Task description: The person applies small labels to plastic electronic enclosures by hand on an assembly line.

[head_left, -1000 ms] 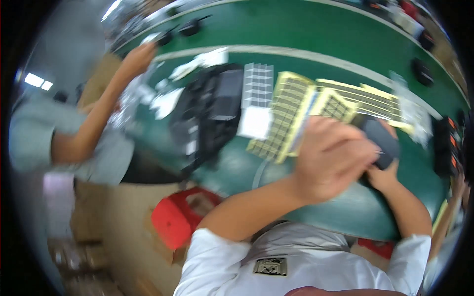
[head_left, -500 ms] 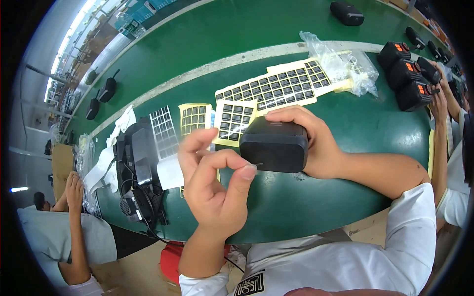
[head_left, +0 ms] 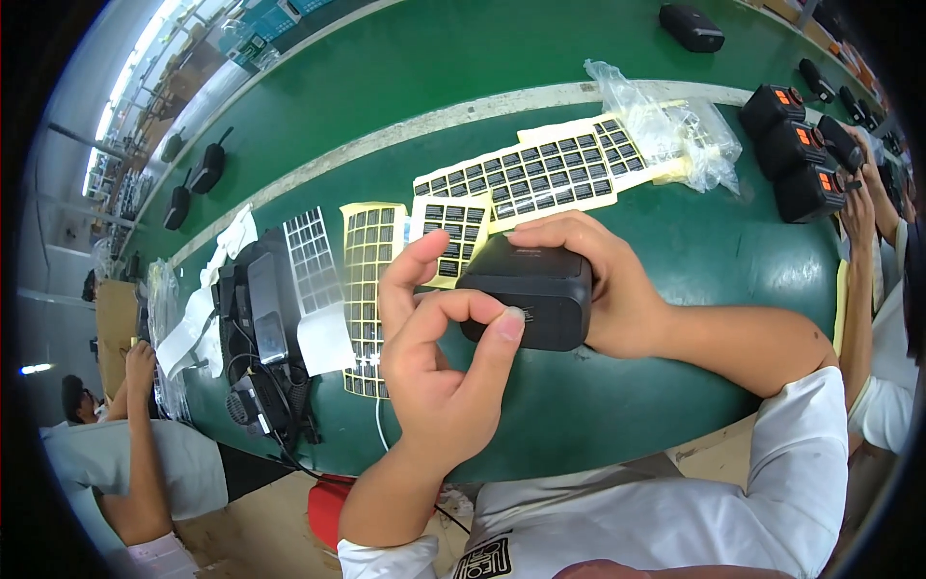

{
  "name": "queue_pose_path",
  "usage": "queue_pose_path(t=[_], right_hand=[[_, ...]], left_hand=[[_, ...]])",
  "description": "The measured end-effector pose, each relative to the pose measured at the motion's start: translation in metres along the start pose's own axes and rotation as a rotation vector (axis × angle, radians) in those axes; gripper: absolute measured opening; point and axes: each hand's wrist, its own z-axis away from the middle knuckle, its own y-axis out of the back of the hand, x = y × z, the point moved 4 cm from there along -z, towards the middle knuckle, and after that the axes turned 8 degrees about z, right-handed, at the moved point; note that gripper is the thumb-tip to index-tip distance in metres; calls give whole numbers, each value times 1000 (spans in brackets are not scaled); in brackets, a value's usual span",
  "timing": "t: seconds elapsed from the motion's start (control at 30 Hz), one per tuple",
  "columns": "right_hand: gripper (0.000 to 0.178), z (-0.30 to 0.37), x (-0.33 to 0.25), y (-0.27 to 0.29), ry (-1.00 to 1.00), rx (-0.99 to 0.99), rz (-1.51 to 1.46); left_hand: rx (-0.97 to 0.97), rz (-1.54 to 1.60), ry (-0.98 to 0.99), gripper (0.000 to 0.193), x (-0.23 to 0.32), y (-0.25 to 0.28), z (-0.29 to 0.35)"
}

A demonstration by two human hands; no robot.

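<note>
My right hand (head_left: 622, 294) is wrapped round a black, rounded box-shaped device (head_left: 569, 307), with its smooth end turned toward me. At that end, my left hand (head_left: 439, 372) pinches a small dark label (head_left: 529, 314) between thumb and forefinger, its other fingers curled loosely up. The label lies against the device's face, partly covered by the thumb. Just beyond the hands are a small sheet of black labels (head_left: 446, 214) and a wide yellow-edged label sheet (head_left: 550, 174). Left of my left hand lies a long yellow label sheet (head_left: 365, 289).
A partly used label sheet (head_left: 311, 246), black electronic gear with cables (head_left: 265, 318) and white paper strips (head_left: 198, 323) lie left. Clear plastic wrap (head_left: 675, 135) is at back right, near stacked black boxes (head_left: 810, 193). Co-workers sit on both sides; black devices stand on the conveyor (head_left: 434, 72).
My left thumb and forefinger have moved right, bringing the label from the device's near edge onto its face. The device has shifted slightly left and down. A conveyor device has moved right.
</note>
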Motion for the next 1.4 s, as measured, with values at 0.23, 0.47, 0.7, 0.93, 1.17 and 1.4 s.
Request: queue_pose_path(t=[0.23, 0.47, 0.7, 0.93, 1.17, 1.4], right_hand=[[64, -2, -2, 0, -13, -9, 8], [62, -1, 0, 1, -53, 1, -15], [67, -1, -2, 5, 118, -81, 33], [66, -20, -12, 21, -203, -29, -177], [64, -154, 21, 53, -206, 135, -185], [69, -230, 79, 55, 282, 244, 738]], left_hand=[[37, -25, -43, 11, -1, -1, 1], [34, -126, -61, 14, 3, -3, 0], [62, 53, -23, 51, 0, -7, 3], [314, -52, 88, 28, -4, 55, -20], [52, -717, -75, 63, -25, 28, -22], [69, -821, 63, 75, -33, 30, -25]])
